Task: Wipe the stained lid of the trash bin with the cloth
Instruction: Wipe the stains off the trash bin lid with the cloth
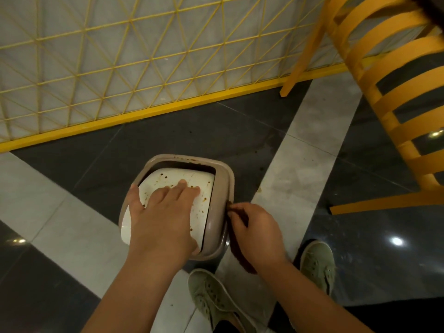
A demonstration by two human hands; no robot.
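1. Forearms entered from the bottom edge of the view, nearest the camera; two olive-green canvas shoes stood on the floor below them.
2. Left hand lay flat on the white lid of the trash bin, fingers straight and spread, thumb out toward the bin's left rim. Nothing gripped; palm pressing on the lid.
3. Lid sat tilted inside the taupe frame of the bin, its far edge dipped so a dark gap showed along the far side. Brown specks and smears dotted the white surface and the far rim.
4. Right hand sat just beside the bin's right rim, fingers curled and pinching a dark brown cloth. The cloth hung down along the outer right side of the bin; whether it touched the rim could not be told.
5. Hands were apart, one on the lid, one off its right edge.
6. Bin stood on a floor of dark grey tiles crossed by pale marble bands, near a yellow lattice partition on the far side.
7. Yellow slatted chair stood to the right, well apart from the bin.
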